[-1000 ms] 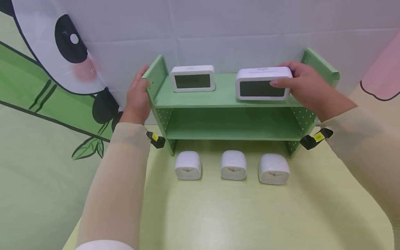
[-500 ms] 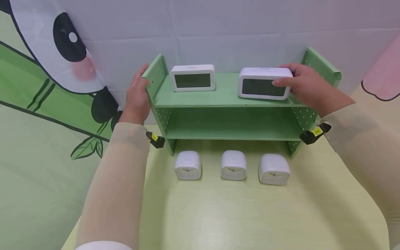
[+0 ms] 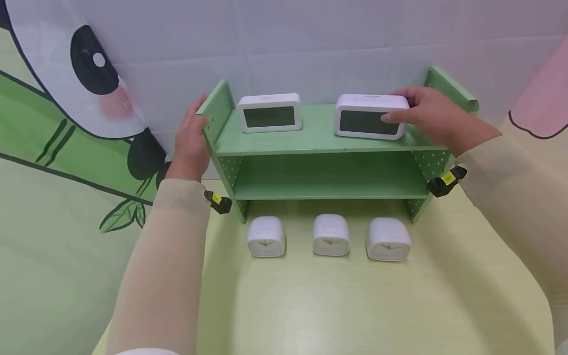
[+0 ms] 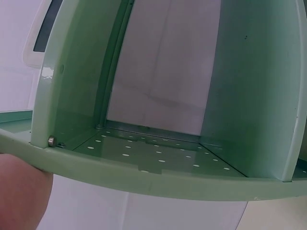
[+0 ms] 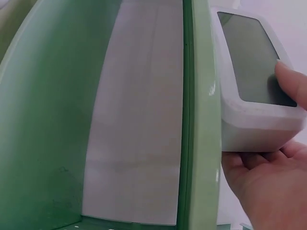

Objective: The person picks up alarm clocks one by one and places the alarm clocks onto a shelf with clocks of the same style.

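On the green shelf's (image 3: 275, 145) top board, my right hand (image 3: 428, 116) holds a white digital clock (image 3: 370, 116) by its right end. The thumb (image 5: 292, 84) lies across the dark screen, and the other fingers go behind the clock. In the right wrist view the clock sits right at the top board. A similar digital clock (image 3: 269, 113) stands on the same board to the left. My left hand (image 3: 191, 145) grips the shelf's left side panel, its thumb over the front edge and its fingers along the outside. Part of that hand shows at the panel's edge in the left wrist view.
In front of the shelf, three small white clocks with hands stand in a row on the pale table: a left one (image 3: 266, 236), a middle one (image 3: 330, 234) and a right one (image 3: 388, 239). Behind the shelf hangs a printed cloth backdrop (image 3: 310, 49).
The digital clock in my right hand has turned slightly and sits a little farther back from the board's front edge. My left hand keeps its place on the side panel.
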A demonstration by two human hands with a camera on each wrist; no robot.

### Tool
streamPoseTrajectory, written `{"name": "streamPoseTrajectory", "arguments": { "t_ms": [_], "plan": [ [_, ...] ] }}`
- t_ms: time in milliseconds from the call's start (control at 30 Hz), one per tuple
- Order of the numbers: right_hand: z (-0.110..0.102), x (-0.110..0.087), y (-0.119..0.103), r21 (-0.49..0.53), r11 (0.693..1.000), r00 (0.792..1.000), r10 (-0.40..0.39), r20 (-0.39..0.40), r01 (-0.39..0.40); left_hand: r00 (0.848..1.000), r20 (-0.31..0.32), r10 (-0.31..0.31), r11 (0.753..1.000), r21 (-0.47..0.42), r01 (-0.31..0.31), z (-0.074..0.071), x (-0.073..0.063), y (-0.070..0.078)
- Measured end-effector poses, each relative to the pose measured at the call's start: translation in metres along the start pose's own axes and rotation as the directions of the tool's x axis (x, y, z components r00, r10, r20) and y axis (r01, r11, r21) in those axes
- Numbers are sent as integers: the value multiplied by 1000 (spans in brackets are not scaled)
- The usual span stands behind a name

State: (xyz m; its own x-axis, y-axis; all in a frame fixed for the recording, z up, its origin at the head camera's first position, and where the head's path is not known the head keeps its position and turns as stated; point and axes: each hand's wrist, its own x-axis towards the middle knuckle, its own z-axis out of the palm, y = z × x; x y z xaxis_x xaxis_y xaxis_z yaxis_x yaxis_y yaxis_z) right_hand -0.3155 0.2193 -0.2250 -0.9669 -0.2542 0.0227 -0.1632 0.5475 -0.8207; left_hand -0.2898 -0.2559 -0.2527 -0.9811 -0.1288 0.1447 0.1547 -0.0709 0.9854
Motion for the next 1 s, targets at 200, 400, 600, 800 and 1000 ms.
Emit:
{"name": "streamPoseTrajectory", "arguments": {
  "t_ms": [200, 400, 600, 800, 1000],
  "plan": [
    [-3, 5, -2, -18, 999, 1000, 29, -7, -29, 1000, 2, 7, 999, -36, -7, -1, -1, 0],
    [-3, 9, -4, -19, 998, 998, 61, -24, -61, 1000, -8, 11, 999, -36, -11, -2, -2, 1],
    [-1, 16, -7, -47, 995, 995, 88, -39, -90, 1000, -9, 9, 999, -39, -9, -4, -3, 2],
    [1, 23, -13, -77, 992, 994, 99, -56, -103, 1000, -16, 14, 999, -41, -14, -5, -4, 3],
    [-4, 25, -9, -134, 987, 995, 81, -50, -87, 1000, -9, 18, 999, -45, -18, -3, -4, 2]
  ]
}}
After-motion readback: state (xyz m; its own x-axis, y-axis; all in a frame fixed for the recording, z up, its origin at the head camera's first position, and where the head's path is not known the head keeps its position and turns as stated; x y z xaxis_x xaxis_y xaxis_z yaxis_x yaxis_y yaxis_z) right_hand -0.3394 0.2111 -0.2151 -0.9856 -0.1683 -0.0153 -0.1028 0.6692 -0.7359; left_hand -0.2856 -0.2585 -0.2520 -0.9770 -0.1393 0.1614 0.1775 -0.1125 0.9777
